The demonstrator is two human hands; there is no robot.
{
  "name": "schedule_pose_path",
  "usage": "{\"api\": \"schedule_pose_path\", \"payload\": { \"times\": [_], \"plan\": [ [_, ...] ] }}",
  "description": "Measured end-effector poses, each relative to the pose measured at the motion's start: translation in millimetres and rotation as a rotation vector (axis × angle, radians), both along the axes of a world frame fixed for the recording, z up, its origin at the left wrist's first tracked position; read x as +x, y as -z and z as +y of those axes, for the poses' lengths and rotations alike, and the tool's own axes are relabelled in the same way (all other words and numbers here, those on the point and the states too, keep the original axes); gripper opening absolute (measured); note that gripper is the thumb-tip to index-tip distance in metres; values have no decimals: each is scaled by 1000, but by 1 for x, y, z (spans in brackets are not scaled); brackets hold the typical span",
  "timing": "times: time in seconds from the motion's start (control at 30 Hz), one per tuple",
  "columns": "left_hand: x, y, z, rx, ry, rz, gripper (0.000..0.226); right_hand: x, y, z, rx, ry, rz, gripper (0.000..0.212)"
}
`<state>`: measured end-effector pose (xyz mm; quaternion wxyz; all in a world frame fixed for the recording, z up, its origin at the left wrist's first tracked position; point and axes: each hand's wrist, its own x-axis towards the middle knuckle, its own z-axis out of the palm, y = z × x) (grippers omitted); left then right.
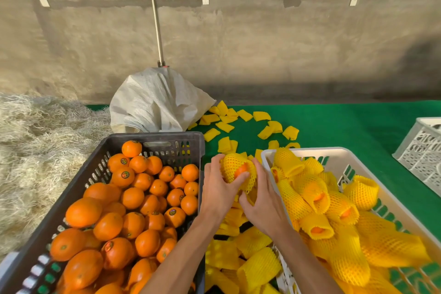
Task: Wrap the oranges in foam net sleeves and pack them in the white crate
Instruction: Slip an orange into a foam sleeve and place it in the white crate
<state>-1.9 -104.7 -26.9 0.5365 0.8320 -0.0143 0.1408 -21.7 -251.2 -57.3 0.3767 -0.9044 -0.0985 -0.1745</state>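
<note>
Between both hands (pixel 219 188), sleeved orange (pixel 238 169), opening camera-ward.

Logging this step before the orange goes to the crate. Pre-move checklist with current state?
1. Orange held by both hands: ok; left hand and right hand are both on it.
2. Foam net sleeve covers the orange: not ok; bare peel shows through the open end.
3. White crate within reach, beside the right hand: ok.
4. Room in the white crate: ok; its far right corner is bare.
5. Spare sleeves on hand between the crates: ok.
6. Unwrapped oranges left in the dark crate: ok, plenty.
</note>
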Motion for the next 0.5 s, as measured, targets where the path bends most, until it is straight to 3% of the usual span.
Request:
{"api": "schedule_pose_path", "payload": {
  "times": [0.07,0.13,0.3,0.37,0.5],
  "plan": [
    [0,0,-1,0,43,-6,79,1,0,-3,-116,-56,-52,108],
    [0,1,-2,-49,100,3,78,2,-3,-4,-163,-49,-64,117],
    [-5,-5,-4,-159,280,-2,65,4,-9,-19,-80,313,-288,85],
    [-6,-7,-2,-197,215,-52,52,7,-10,-34,-60,494,-366,76],
    [-5,-9,6,-232,35,-116,26,12,-9,-64,-248,759,-287,75]
  ]
}}
